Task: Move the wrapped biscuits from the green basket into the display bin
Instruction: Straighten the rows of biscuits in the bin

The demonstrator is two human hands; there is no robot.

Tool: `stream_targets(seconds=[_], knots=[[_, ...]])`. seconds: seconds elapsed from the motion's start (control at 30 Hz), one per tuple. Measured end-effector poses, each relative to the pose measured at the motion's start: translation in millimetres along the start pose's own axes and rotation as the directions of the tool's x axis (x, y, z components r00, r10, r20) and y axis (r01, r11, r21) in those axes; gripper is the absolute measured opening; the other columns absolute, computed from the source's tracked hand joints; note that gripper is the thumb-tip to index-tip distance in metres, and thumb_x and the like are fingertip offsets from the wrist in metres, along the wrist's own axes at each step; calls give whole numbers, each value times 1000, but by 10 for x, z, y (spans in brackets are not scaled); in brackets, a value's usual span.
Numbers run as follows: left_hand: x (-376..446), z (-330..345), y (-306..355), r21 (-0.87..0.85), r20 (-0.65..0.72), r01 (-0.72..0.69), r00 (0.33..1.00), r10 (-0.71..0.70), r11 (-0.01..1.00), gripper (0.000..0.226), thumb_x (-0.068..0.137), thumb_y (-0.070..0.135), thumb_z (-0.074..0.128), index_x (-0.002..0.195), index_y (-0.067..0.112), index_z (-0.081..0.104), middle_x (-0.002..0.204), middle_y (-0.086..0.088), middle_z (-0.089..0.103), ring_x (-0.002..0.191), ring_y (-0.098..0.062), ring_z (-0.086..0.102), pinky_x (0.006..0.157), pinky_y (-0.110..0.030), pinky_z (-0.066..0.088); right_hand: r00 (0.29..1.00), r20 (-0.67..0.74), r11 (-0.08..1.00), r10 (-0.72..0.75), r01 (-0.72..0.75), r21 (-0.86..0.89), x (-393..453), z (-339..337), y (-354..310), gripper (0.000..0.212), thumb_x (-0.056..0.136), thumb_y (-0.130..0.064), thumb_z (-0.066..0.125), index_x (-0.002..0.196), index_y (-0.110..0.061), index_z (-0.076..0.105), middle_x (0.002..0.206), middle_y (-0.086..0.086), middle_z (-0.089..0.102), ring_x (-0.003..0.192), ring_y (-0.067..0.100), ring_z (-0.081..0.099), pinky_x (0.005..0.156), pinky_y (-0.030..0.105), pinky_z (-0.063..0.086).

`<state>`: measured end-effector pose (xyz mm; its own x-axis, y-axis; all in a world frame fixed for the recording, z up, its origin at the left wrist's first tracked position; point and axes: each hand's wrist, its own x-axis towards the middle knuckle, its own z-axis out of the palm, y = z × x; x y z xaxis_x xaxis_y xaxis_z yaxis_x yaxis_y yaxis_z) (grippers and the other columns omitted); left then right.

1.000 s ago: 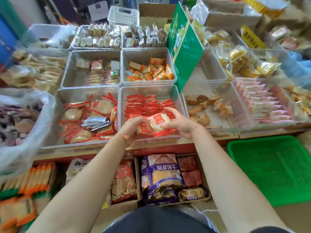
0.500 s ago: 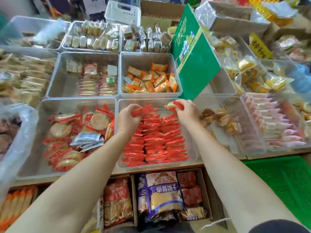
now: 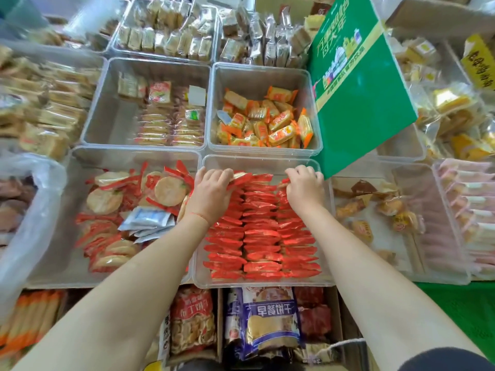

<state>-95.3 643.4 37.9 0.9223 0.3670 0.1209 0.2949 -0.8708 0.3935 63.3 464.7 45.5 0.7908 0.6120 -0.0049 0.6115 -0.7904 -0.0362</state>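
Shop shelving carries clear plastic bins. Red-wrapped biscuits (image 3: 261, 231) stand in 3 rows in the display bin (image 3: 262, 283); left hand (image 3: 211, 195) and right hand (image 3: 305, 190) curl onto the far packs. Behind leans a green sign (image 3: 359, 103), its writing unreadable.

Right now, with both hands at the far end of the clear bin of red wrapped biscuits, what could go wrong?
1. The left hand and right hand press packets into the back of the clear plastic display bin; the upright rows of red wrapped biscuits may topple or crack.
2. The tilted green cardboard sign leans beside the right hand and could be knocked.
3. The bin's front edge appears to overhang the shelf; pushing might shift it.
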Motion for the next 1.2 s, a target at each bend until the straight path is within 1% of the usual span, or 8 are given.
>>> stream_targets(seconds=[0.13, 0.23, 0.33, 0.43, 0.5, 0.67, 0.93, 1.2], knots=[[22, -14, -1, 15, -13, -6, 1000, 6, 1000, 31, 84, 11, 65, 113, 14, 54, 97, -8, 61, 99, -34, 55, 106, -54, 34, 985, -115, 959, -130, 154, 239, 65, -118, -321, 33, 85, -9, 59, 118, -13, 63, 111, 8, 62, 105, 30, 56, 84, 42, 45], [24, -11, -11, -2, -9, -11, 1000, 11, 1000, 38, 79, 7, 64, 115, 16, 53, 96, -9, 62, 97, -34, 56, 106, -56, 34, 947, -26, 888, -320, 309, 339, 85, -222, -671, 48, 80, -12, 62, 127, -18, 57, 122, 2, 60, 113, 25, 52, 88, 41, 47], [35, -5, -10, -27, 5, 33, 999, -33, 999, 40, 77, 5, 62, 117, 10, 57, 99, -8, 65, 100, -33, 58, 110, -53, 31, 923, 74, 876, -378, 330, 352, 111, -195, -871, 35, 84, -10, 58, 118, -16, 60, 115, 1, 63, 112, 24, 51, 88, 42, 48], [39, -18, -13, -101, -46, 81, 995, -86, 992, 33, 84, 14, 58, 115, 5, 51, 103, -11, 61, 103, -34, 55, 107, -49, 34, 957, -46, 878, -285, 280, 387, 157, -198, -793, 24, 88, -7, 54, 109, -13, 65, 107, 2, 68, 104, 25, 57, 82, 43, 52], [28, -1, -21, -84, -44, 86, 995, -90, 993, 48, 83, 18, 61, 125, 2, 45, 120, -16, 54, 116, -35, 48, 108, -50, 35, 975, -137, 866, -172, 216, 450, 176, -267, -621, 18, 92, -13, 57, 107, -14, 65, 101, 0, 67, 96, 21, 59, 77, 37, 52], [33, 36, -31, 57, 34, 56, 998, -58, 997, 64, 78, 34, 54, 134, 5, 45, 132, -15, 49, 127, -34, 42, 116, -50, 22, 992, -52, 793, 113, -58, 606, 175, -431, -179, 18, 86, -22, 58, 103, -23, 61, 88, -3, 60, 81, 20, 57, 65, 31, 45], [42, 39, -19, 148, 58, 46, 997, -55, 988, 59, 80, 40, 54, 130, 9, 49, 128, -13, 52, 125, -32, 44, 119, -48, 16, 968, -79, 897, 237, -186, 401, 219, -421, 50, 34, 85, -14, 61, 119, -20, 65, 110, 7, 53, 102, 27, 54, 90, 41, 46], [42, 29, 4, 178, 76, 46, 995, -60, 983, 56, 80, 42, 52, 126, 10, 49, 125, -11, 52, 123, -31, 44, 119, -48, 15, 971, -209, 989, 120, -98, 113, 153, -366, 102, 32, 83, -9, 63, 115, -15, 67, 105, 11, 58, 96, 30, 54, 83, 41, 40]])
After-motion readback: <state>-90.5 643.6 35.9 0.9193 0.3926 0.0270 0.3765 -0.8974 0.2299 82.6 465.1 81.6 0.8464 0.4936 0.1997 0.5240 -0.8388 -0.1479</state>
